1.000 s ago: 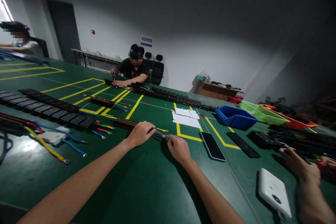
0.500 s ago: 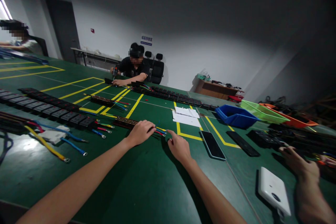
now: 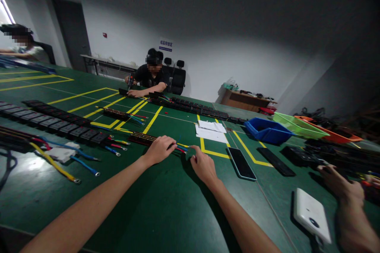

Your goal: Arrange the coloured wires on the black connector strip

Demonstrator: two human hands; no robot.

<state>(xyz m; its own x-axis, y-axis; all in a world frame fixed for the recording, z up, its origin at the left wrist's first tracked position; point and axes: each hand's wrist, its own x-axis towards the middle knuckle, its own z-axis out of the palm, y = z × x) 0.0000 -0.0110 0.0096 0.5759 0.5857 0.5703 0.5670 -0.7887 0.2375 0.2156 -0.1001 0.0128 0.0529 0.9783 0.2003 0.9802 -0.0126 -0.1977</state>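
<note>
My left hand [image 3: 160, 149] is closed over the right part of a dark strip [image 3: 141, 138] on the green table. Short red, blue and yellow wires [image 3: 181, 148] with metal ring ends stick out past its fingers. My right hand [image 3: 202, 163] is just right of these wire ends, its index finger stretched toward the yellow wire's tip and the other fingers curled. Whether the fingertip touches the wire is too small to tell. A similar strip with coloured wires [image 3: 115, 114] lies farther back.
Rows of black modules [image 3: 68, 128] and thick wires lie left. White paper [image 3: 211, 133], a phone [image 3: 241, 163], a white device [image 3: 311, 215] and blue [image 3: 267, 131], green and orange bins lie right. Another person's hand [image 3: 341, 184] works at far right; a person [image 3: 151, 75] sits opposite.
My right index finger has straightened slightly and lifted a little near the wire ends. My left hand stays where it was on the strip.
</note>
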